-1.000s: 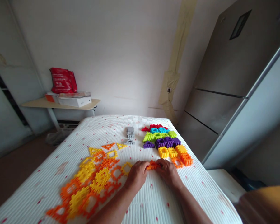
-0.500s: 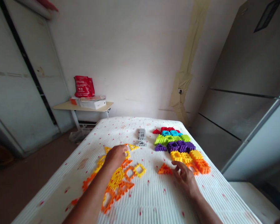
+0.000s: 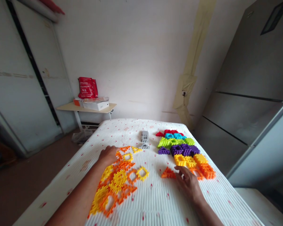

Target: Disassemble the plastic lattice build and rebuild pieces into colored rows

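Note:
My left hand [image 3: 109, 154] is at the far left edge of a loose spread of yellow and orange plastic interlocking tiles, its fingers curled downward. Whatever they grasp is hidden behind the hand. Near it lie an orange triangle tile [image 3: 124, 149] and a yellow square frame tile [image 3: 127, 157]. Closer to me are a yellow lattice tile [image 3: 119, 178] and a large orange frame tile [image 3: 108, 204]. My right hand [image 3: 189, 182] rests on the cover with fingers apart and loosely bent, its fingertips against some orange triangle tiles [image 3: 168, 173].
Colour-sorted tile stacks stand at right: red [image 3: 171, 131], blue [image 3: 174, 136], green [image 3: 174, 142], purple [image 3: 185, 150], yellow [image 3: 180, 160] and orange [image 3: 207, 171]. Grey tiles [image 3: 144, 137] stand mid-surface. A side table [image 3: 68, 107] holds a red bag [image 3: 87, 88]. A fridge [image 3: 235, 116] stands at right.
My left hand has moved left and slightly back, uncovering an orange triangle tile and more of the spread. My right hand stays beside the orange triangles. The view has shifted slightly.

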A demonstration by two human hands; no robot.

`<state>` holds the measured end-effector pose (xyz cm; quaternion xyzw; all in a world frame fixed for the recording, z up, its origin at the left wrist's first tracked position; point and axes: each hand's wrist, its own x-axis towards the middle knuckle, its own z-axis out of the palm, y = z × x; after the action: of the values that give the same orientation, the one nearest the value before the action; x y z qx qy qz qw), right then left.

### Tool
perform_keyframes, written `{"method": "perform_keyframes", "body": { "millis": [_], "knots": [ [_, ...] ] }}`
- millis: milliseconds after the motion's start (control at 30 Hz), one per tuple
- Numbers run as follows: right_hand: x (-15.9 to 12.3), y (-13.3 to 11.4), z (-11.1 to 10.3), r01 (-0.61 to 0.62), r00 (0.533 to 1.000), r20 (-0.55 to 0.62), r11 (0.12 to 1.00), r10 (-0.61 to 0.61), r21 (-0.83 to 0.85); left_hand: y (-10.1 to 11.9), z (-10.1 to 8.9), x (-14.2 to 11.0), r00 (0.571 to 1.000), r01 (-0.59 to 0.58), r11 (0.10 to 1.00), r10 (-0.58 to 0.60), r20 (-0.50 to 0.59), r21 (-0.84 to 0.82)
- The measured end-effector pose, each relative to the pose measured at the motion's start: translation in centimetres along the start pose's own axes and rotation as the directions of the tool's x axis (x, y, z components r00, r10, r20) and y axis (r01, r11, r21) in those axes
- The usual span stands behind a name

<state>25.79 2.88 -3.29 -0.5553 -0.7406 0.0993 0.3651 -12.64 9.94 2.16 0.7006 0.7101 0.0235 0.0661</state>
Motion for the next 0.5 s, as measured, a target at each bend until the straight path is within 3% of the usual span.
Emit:
{"method": "perform_keyframes", "body": {
  "millis": [300, 500],
  "knots": [
    [0.1, -1.2, -0.4, 0.039, 0.999, -0.006, 0.998, -0.039, 0.052, 0.6, -0.3, 0.2, 0.998, -0.025, 0.996, 0.02, 0.062, 0.083],
    [0.1, -1.8, -0.5, 0.054, 0.998, 0.018, 0.998, -0.055, 0.045, 1.2, -0.6, 0.2, 0.999, -0.037, 0.999, 0.037, -0.036, 0.004]
  ]
}}
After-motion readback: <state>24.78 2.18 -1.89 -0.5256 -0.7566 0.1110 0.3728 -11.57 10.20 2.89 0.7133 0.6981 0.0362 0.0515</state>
